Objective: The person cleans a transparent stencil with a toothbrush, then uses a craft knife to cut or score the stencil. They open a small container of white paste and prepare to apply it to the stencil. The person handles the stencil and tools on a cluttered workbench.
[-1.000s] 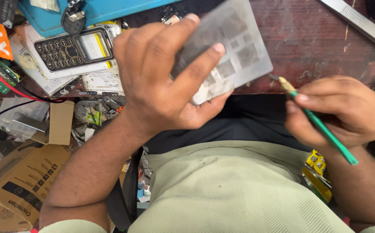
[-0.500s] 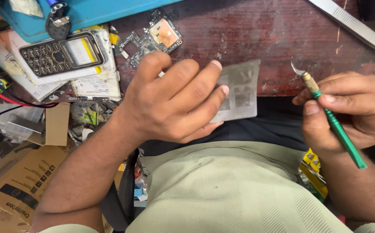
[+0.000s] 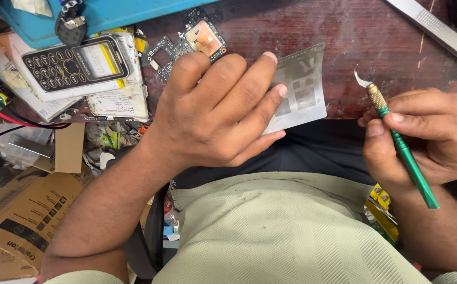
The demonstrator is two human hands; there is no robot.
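Note:
My left hand [image 3: 215, 110] grips a thin silver metal stencil plate [image 3: 303, 87] with small perforated squares, held flat at the near edge of the dark wooden bench [image 3: 312, 26]. My fingers cover its left half. My right hand [image 3: 428, 137] holds a green-handled craft knife [image 3: 402, 150] with a brass collar and a curved blade pointing up, a little to the right of the plate and apart from it.
A small circuit board [image 3: 189, 44] lies just beyond my left hand. A black keypad phone [image 3: 73, 63] rests on papers at the left, below a blue tray [image 3: 107, 16]. Metal tweezers [image 3: 438, 31] lie at top right. A cardboard box [image 3: 21, 221] sits lower left.
My left hand has lowered the stencil plate from in front of the camera down to the bench edge. My right hand has turned the knife more upright, blade now pointing up.

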